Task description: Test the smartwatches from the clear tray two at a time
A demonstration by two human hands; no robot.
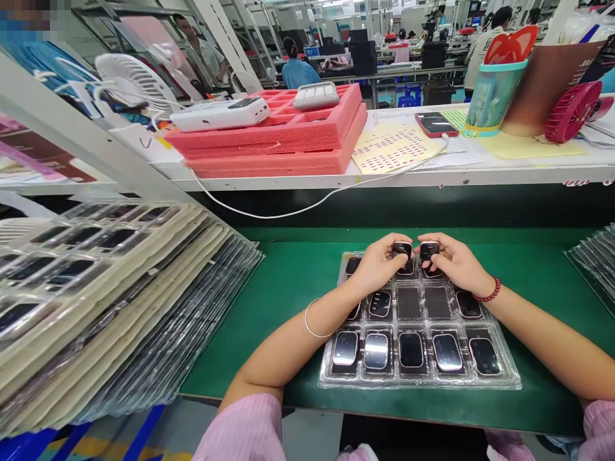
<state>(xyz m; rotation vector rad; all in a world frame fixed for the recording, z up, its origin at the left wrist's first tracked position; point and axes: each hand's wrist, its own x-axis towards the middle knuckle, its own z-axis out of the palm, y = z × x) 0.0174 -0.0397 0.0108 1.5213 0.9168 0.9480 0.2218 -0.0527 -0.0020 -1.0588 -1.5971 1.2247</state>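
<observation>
A person's two hands work above a clear tray [418, 382] on a green table [288, 282], thumb and fingers of each pinched on a small dark screen. The left hand [379, 264] grips the left screen [401, 248]; the right hand [455, 261], a little apart from it, grips the right screen [429, 249]. Both screens are held over the tray's far row, side by side but separated. In the tray's near row, five screens with rounded corners lie one to a pocket, several shining with reflected light. Two central pockets of the middle row show their dark floors, with screens to the left and right. The far row is partly hidden by the hands, though it appears to hold screens as well.

At left, a tall stack [120, 320] of trays leans across the scene, dark screens in the pockets of its top tray. More clear trays [596, 266] are piled at the right edge. On the far shelf [519, 175], a pink foam box [269, 157] bears white devices [221, 115], and a teal cup [494, 99] holds something red [512, 45].
</observation>
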